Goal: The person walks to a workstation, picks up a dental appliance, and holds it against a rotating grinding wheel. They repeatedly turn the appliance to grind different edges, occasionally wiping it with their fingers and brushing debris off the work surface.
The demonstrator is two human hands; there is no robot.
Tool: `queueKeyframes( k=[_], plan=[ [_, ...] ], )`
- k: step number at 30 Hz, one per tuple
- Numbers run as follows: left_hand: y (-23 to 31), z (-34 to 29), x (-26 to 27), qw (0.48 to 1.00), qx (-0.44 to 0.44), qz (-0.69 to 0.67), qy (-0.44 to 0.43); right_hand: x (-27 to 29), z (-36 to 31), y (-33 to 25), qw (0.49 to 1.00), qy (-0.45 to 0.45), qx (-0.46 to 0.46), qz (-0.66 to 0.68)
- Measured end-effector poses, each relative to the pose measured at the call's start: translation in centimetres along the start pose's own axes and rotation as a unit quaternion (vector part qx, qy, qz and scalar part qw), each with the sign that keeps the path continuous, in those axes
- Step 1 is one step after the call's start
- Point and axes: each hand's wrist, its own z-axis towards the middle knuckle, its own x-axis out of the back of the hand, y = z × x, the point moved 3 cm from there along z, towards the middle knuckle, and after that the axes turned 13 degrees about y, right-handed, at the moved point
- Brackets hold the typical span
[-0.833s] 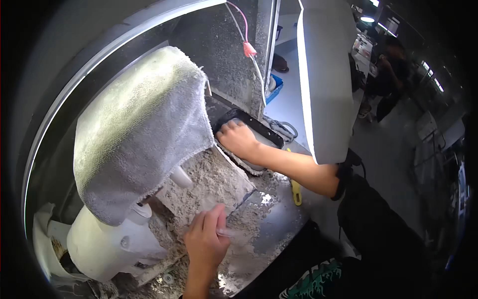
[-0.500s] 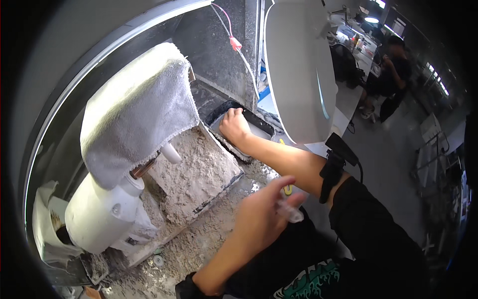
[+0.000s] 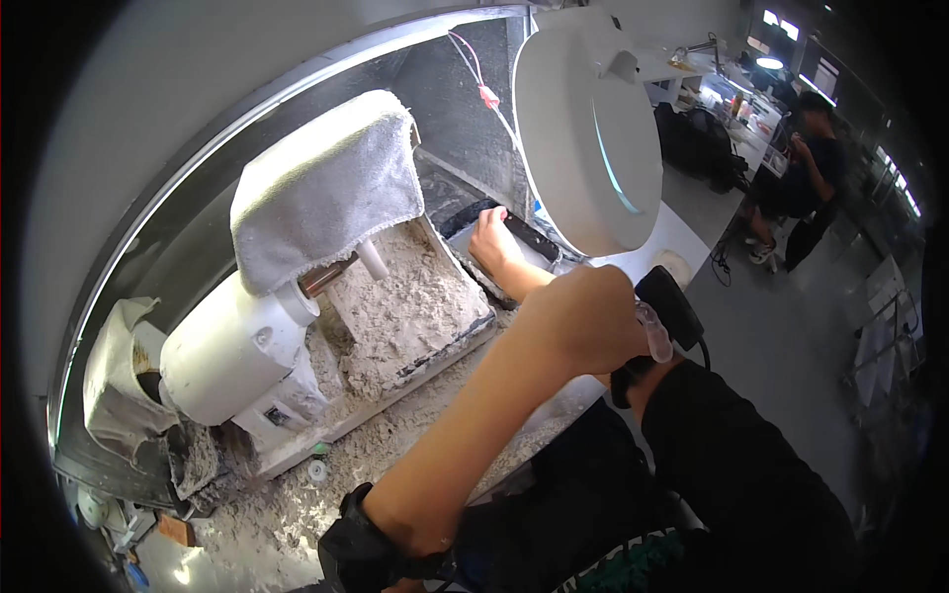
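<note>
- Back of the left hand [image 3: 596, 314] faces up; its fingers are mostly hidden behind the hand, bent round the near end of a clear curved plastic piece [image 3: 654, 332], though how tightly they close cannot be told.
- This piece sticks out past the right edge of that hand, raised above the bench and seen against the black device [image 3: 674, 304] worn on the right forearm.
- Farther off and to the left, the right hand [image 3: 497, 247] reaches into a black-rimmed tray [image 3: 534, 240], fingers bent downward; whether they have hold of anything cannot be told.
- The clear piece is well apart from the right hand's fingers, to their right and nearer.
- Left of both hands is a white motor [image 3: 232, 351] with a copper-coloured shaft [image 3: 328, 279].
- A grey towel [image 3: 331, 188] hangs over the shaft's far side, above a bed of pale, lumpy grit [image 3: 415, 311].
- A white rounded housing [image 3: 583, 138] stands just right of the tray.
- In the far right, another person [image 3: 806, 173] sits beside a workbench.
</note>
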Motion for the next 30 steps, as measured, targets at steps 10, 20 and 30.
queueKeyframes(
  k=[10, 20, 30],
  plan=[
    [-0.8, -6.7, -1.9, 0.91, 0.231, -0.324, 0.117, 0.0, -1.2, 0.8, 0.935, -0.041, -0.2, 0.291],
    [-1.6, -6.2, -3.1, 0.844, 0.233, -0.473, 0.101, -0.1, -3.2, 2.3, 0.585, -0.004, -0.434, 0.685],
    [-3.1, -8.4, -5.3, 0.858, 0.236, -0.448, 0.092, 2.1, -2.6, 1.5, 0.236, 0.085, -0.439, 0.863]
  ],
)
